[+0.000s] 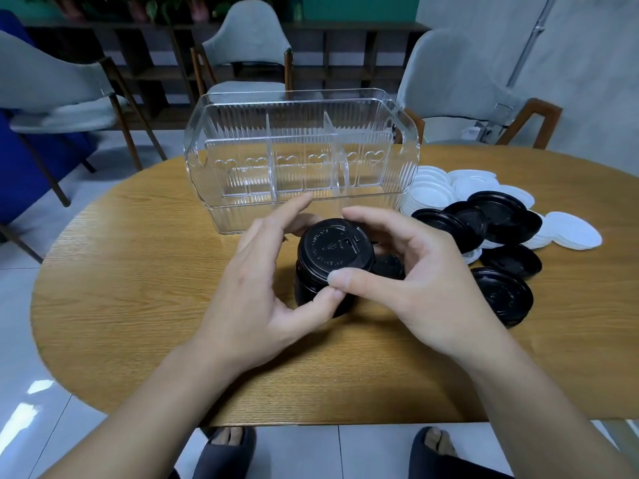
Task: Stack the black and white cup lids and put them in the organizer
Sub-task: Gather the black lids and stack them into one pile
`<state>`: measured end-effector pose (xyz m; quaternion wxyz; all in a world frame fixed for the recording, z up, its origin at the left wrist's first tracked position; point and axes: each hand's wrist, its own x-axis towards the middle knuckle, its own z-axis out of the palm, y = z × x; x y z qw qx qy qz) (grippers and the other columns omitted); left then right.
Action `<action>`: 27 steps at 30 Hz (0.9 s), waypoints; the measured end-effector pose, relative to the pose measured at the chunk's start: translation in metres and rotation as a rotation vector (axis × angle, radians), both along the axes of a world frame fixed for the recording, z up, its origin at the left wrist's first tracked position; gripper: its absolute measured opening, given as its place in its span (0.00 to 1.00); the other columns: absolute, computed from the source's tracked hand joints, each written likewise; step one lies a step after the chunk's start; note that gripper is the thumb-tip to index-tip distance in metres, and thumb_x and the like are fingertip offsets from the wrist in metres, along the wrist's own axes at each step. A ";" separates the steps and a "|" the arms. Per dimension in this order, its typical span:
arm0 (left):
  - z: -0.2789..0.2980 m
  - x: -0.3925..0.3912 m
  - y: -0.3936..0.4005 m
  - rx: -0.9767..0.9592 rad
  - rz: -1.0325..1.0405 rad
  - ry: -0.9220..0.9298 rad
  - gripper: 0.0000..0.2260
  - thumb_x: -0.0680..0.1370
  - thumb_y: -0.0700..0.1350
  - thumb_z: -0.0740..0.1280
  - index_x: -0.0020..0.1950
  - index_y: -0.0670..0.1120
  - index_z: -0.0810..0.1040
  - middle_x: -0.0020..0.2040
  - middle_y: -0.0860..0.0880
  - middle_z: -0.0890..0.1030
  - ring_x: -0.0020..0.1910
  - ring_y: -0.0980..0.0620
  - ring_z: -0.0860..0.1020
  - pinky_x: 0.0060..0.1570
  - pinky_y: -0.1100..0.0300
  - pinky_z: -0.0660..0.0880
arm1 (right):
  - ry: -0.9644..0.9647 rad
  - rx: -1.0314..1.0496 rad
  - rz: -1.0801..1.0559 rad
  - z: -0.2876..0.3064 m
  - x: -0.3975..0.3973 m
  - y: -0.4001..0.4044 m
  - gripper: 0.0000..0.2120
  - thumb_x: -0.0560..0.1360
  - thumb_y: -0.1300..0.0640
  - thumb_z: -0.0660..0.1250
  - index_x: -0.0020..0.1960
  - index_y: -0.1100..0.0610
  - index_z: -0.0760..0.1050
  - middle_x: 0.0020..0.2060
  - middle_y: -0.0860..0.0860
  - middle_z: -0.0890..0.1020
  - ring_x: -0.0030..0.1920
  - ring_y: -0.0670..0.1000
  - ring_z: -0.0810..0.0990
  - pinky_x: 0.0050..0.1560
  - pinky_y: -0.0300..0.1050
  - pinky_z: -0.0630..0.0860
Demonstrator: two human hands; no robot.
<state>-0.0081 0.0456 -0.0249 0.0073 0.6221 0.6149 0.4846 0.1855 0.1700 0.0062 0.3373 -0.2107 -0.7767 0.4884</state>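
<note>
A stack of black cup lids [332,261] stands on the wooden table [138,288] in front of me. My left hand [256,299] cups its left side and my right hand [411,281] cups its right side, thumbs meeting at the front rim. Behind the stack stands the clear plastic organizer [301,157], with dividers and no lids visible inside. To the right lie several loose black lids [494,219] and a heap of white lids [432,188].
Grey chairs [55,95] with wooden frames stand behind and to the left of the table, another chair [460,95] at the right rear. The table's front edge runs just above my slippered feet [228,447]. One black lid [501,295] lies close to my right hand.
</note>
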 end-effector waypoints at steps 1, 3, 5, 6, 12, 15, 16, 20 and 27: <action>0.000 0.000 -0.001 -0.013 -0.004 0.004 0.43 0.76 0.54 0.79 0.87 0.45 0.65 0.74 0.52 0.80 0.75 0.47 0.78 0.76 0.41 0.72 | -0.006 0.001 -0.012 -0.001 0.000 0.001 0.33 0.71 0.53 0.86 0.74 0.46 0.80 0.65 0.42 0.86 0.70 0.47 0.82 0.72 0.58 0.77; -0.001 -0.001 -0.002 -0.061 -0.011 -0.012 0.44 0.76 0.58 0.78 0.88 0.49 0.63 0.76 0.56 0.78 0.79 0.47 0.74 0.79 0.40 0.68 | -0.033 0.015 -0.067 -0.003 -0.001 0.002 0.35 0.72 0.49 0.85 0.76 0.44 0.78 0.64 0.39 0.86 0.70 0.43 0.81 0.70 0.49 0.77; -0.005 -0.001 -0.003 -0.151 -0.007 -0.084 0.46 0.75 0.64 0.78 0.88 0.56 0.62 0.78 0.61 0.74 0.82 0.50 0.70 0.82 0.44 0.66 | -0.070 0.057 -0.123 -0.005 -0.003 0.003 0.32 0.72 0.45 0.83 0.75 0.43 0.79 0.64 0.38 0.85 0.68 0.41 0.81 0.68 0.45 0.77; -0.007 0.000 -0.003 -0.201 0.002 -0.119 0.47 0.73 0.67 0.79 0.88 0.59 0.63 0.78 0.65 0.72 0.82 0.54 0.68 0.82 0.46 0.66 | -0.092 0.074 -0.136 -0.007 -0.004 0.004 0.30 0.73 0.44 0.82 0.73 0.43 0.81 0.63 0.38 0.85 0.67 0.41 0.81 0.68 0.45 0.77; -0.015 -0.001 0.002 -0.317 0.005 -0.194 0.42 0.72 0.63 0.84 0.82 0.60 0.70 0.75 0.63 0.78 0.76 0.58 0.76 0.77 0.48 0.73 | -0.171 0.114 -0.118 -0.016 -0.010 0.004 0.28 0.72 0.44 0.83 0.70 0.44 0.82 0.61 0.38 0.85 0.65 0.39 0.81 0.67 0.36 0.75; -0.017 -0.001 0.005 -0.337 -0.023 -0.197 0.40 0.74 0.57 0.85 0.82 0.58 0.71 0.73 0.63 0.81 0.73 0.59 0.79 0.74 0.50 0.75 | -0.185 0.125 -0.100 -0.018 -0.013 0.003 0.29 0.73 0.46 0.83 0.72 0.45 0.81 0.63 0.37 0.84 0.67 0.39 0.81 0.69 0.38 0.75; -0.017 -0.002 0.005 -0.345 -0.021 -0.194 0.41 0.74 0.57 0.85 0.82 0.58 0.70 0.73 0.63 0.81 0.73 0.60 0.79 0.74 0.51 0.75 | -0.193 0.132 -0.093 -0.020 -0.014 0.003 0.29 0.73 0.47 0.83 0.72 0.45 0.81 0.64 0.37 0.84 0.67 0.39 0.80 0.70 0.40 0.75; -0.019 -0.004 0.004 -0.374 0.011 -0.185 0.42 0.72 0.61 0.84 0.83 0.60 0.69 0.72 0.65 0.80 0.72 0.63 0.78 0.73 0.53 0.76 | -0.260 0.165 -0.062 -0.023 -0.015 0.001 0.30 0.73 0.43 0.82 0.73 0.43 0.80 0.65 0.34 0.82 0.70 0.40 0.78 0.74 0.45 0.73; -0.020 -0.003 0.004 -0.390 0.007 -0.188 0.40 0.73 0.59 0.84 0.81 0.61 0.70 0.69 0.65 0.82 0.69 0.62 0.80 0.71 0.53 0.78 | -0.337 0.121 -0.006 -0.018 -0.010 0.007 0.33 0.73 0.43 0.82 0.76 0.41 0.78 0.68 0.34 0.83 0.72 0.36 0.77 0.77 0.47 0.72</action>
